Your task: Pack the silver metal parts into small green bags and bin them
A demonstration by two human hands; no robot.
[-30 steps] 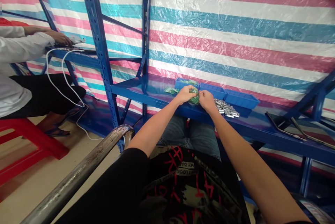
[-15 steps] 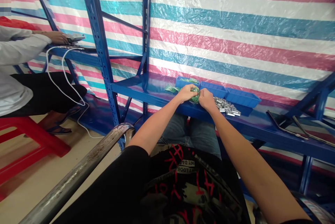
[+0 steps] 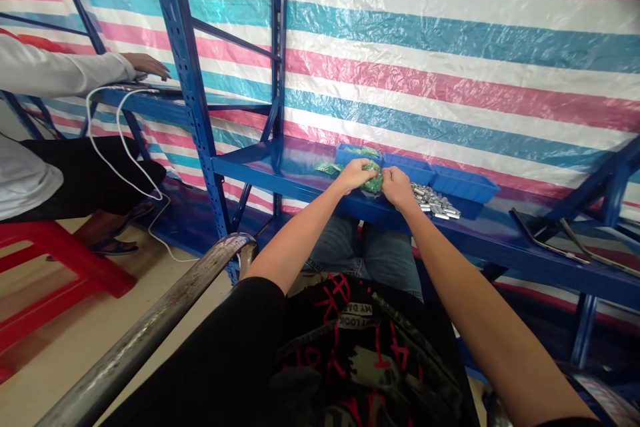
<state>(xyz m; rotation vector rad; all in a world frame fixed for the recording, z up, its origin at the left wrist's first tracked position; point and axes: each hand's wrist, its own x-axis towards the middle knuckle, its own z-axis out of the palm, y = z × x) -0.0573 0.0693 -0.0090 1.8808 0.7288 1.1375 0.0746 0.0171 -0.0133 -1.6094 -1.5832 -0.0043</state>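
My left hand is closed on a clear bag of green items at the front edge of the blue shelf. Close against the bag's right side is my right hand, its fingers pressed together; what they pinch is too small to make out. Just right of it lies a pile of silver metal pieces. Behind my left hand stands a blue bin with green packets in it. Another green packet rests on the shelf to the left.
Two more blue bins stand behind the metal pile. Dark metal rods lie farther right. At the left, a person's hand is over a neighbouring shelf with a white cable. A metal armrest is at lower left.
My hands have shifted only slightly around the green bag. The other person's hand has moved right and spread out, and the pale object seen in it earlier is no longer raised.
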